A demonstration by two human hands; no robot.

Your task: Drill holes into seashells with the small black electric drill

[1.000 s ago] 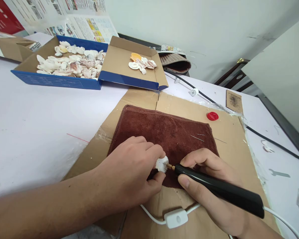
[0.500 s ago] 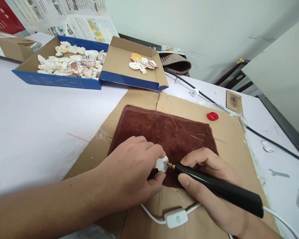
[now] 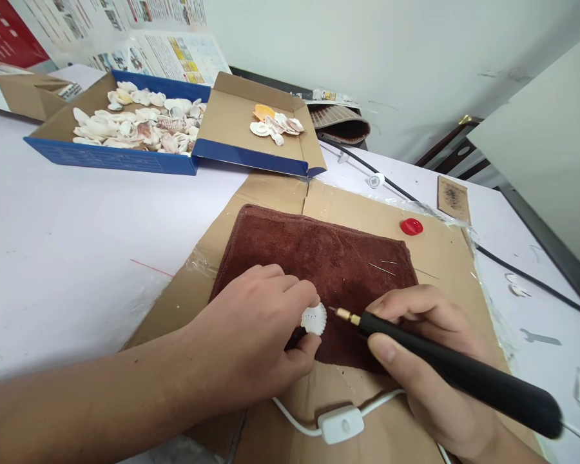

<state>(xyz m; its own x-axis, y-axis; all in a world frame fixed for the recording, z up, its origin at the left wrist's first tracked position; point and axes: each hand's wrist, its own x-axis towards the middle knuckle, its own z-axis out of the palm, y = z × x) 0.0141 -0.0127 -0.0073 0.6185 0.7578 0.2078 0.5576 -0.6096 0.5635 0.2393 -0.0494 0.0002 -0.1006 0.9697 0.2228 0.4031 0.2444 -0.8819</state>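
Between the thumb and forefinger of my left hand point(image 3: 261, 335) is a small white scallop shell point(image 3: 315, 319) with several tiny dark holes in it. The shell is held over a folded brown cloth point(image 3: 294, 245); something dark under it is mostly hidden by my fingers. My right hand point(image 3: 435, 354) grips a black electric mini drill point(image 3: 464, 367) with a brass chuck. Its tip points left at the shell, a short gap from its ribbed edge. The drill's white cord carries an inline switch point(image 3: 341, 424) in front of the cloth.
Cardboard point(image 3: 367, 200) lies beneath the cloth. Thin needles point(image 3: 381, 268) rest on the cloth's right side, near a red cap point(image 3: 411, 226). Behind stand a blue box point(image 3: 125, 160) of shells and its lid point(image 3: 232, 103) bearing several more. A small wrench point(image 3: 540, 337) lies at right.
My right hand has drawn the drill back to the right, so its tip has come away from the shell. My left hand stays put with the shell.
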